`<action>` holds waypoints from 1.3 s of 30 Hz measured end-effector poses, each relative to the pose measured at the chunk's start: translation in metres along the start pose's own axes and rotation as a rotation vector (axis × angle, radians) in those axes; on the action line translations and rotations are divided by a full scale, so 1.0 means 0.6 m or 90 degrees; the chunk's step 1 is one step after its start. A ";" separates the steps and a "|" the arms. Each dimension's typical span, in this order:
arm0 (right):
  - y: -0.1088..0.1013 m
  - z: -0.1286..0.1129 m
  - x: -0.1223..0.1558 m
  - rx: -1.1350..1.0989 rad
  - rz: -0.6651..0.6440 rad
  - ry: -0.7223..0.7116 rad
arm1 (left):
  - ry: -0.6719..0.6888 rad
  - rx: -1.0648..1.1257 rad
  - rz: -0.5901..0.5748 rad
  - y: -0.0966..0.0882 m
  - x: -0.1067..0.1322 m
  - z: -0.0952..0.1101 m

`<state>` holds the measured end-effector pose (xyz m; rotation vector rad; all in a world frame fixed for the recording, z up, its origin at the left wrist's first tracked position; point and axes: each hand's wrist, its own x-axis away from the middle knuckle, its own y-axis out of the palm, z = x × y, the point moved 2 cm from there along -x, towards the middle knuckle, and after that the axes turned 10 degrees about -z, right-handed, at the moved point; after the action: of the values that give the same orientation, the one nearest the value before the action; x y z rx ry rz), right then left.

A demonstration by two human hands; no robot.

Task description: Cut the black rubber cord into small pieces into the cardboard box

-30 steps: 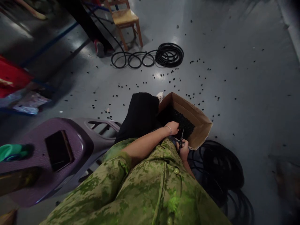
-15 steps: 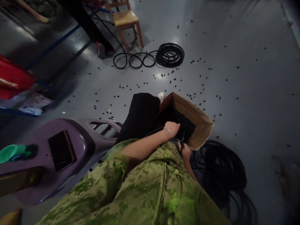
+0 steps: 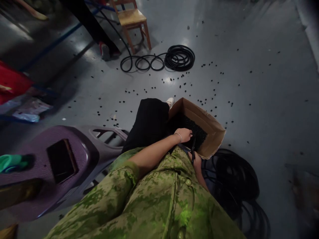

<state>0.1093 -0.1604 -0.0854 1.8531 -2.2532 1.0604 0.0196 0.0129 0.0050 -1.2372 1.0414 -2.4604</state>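
My left hand, with a bracelet at the wrist, is closed in a pinch over the cardboard box. Whatever sits between its fingertips is too small and dark to name. Close beside it on the right, my right hand is wrapped round a slim black tool that looks like scissors. Its tip points up toward my left fingertips. Inside the open box lies a heap of small black pieces. The box rests by my legs, partly hidden behind my hands.
Black pieces are scattered over the grey floor. A coiled black hose lies ahead, near a wooden chair and a person's leg. More black coils are at right. A purple stool at left carries a phone.
The black tool has tilted slightly and its tip is closer to my left fingertips. My left hand has shifted a little. The view has moved slightly; the box stays in place.
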 end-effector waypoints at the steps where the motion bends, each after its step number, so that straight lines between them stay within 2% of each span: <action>1: 0.000 -0.002 -0.001 0.001 -0.001 0.002 | 0.004 0.004 -0.001 0.001 0.000 -0.001; 16: -0.004 -0.025 -0.001 0.025 -0.030 -0.003 | 0.021 0.022 -0.022 0.007 0.000 -0.003; 39: -0.005 -0.034 0.001 0.034 0.017 -0.025 | 0.034 0.054 -0.049 0.013 -0.008 -0.007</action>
<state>0.1040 -0.1504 -0.0685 1.8851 -2.3009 1.1074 0.0185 0.0116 -0.0050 -1.2140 0.9074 -2.5795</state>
